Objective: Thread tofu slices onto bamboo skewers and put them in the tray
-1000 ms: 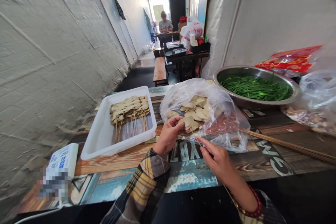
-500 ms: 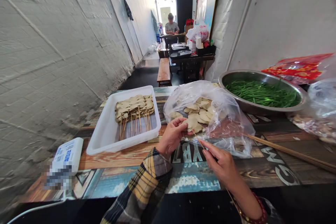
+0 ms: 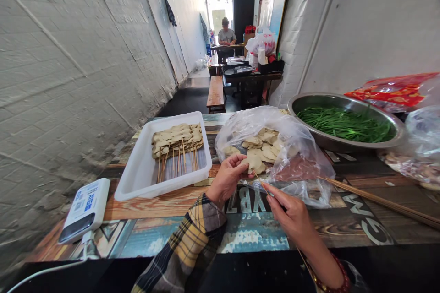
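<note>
My left hand (image 3: 231,176) pinches a thin, pale beige slice (image 3: 255,165) of food at the near edge of an open plastic bag. A wooden skewer (image 3: 261,183) is held by my right hand (image 3: 292,210), its tip at the slice's lower edge; how far it has gone in I cannot tell. Inside the clear plastic bag (image 3: 233,130) lie more loose beige slices (image 3: 264,139). Left of it, a white tray (image 3: 135,178) contains a stack of skewered slices (image 3: 177,137), their sticks pointing toward me.
Right of the bag lie bare skewers (image 3: 378,201). A steel bowl (image 3: 400,135) of green chives (image 3: 347,123) stands behind them, near a red package (image 3: 395,89). At the left is a white device (image 3: 85,206) with a cable. Beyond are a bench (image 3: 215,91) and a seated person (image 3: 227,34).
Both hands stay almost in place. The slice in my left hand has shifted slightly right and turned a little against the skewer's tip. The view has moved slightly.
</note>
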`<state>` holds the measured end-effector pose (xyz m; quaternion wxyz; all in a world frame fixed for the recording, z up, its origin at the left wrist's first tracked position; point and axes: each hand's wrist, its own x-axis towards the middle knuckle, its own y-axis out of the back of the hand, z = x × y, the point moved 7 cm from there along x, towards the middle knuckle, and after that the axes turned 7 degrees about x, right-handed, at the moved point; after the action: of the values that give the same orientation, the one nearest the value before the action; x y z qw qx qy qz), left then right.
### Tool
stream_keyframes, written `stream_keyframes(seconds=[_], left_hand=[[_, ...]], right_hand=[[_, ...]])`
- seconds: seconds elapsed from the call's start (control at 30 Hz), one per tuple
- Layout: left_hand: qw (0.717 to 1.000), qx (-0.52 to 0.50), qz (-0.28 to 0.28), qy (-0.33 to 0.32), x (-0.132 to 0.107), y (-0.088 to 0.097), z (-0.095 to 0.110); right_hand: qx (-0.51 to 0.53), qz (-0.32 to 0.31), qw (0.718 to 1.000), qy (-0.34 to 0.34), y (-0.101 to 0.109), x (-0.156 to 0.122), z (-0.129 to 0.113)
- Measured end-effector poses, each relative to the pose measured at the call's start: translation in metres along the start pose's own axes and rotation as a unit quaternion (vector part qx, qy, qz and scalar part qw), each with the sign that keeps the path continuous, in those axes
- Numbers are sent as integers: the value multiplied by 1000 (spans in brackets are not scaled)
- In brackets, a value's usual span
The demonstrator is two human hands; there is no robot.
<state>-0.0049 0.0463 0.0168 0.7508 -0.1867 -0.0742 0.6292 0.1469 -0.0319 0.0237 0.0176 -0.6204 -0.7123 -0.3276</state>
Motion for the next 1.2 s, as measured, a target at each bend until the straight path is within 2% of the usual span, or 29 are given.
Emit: stream_keyframes(seconds=[0.47,0.8,1.2], left_hand=[[999,-7,48,-25,3,10,0],[1000,1,9,-10,3,3,-1],[999,43,20,18,2,6,-5]], right_hand=[[7,4,1000,-24,0,0,2],[8,9,1000,-29,1,-1,5],[9,8,1000,-29,1,0,5]])
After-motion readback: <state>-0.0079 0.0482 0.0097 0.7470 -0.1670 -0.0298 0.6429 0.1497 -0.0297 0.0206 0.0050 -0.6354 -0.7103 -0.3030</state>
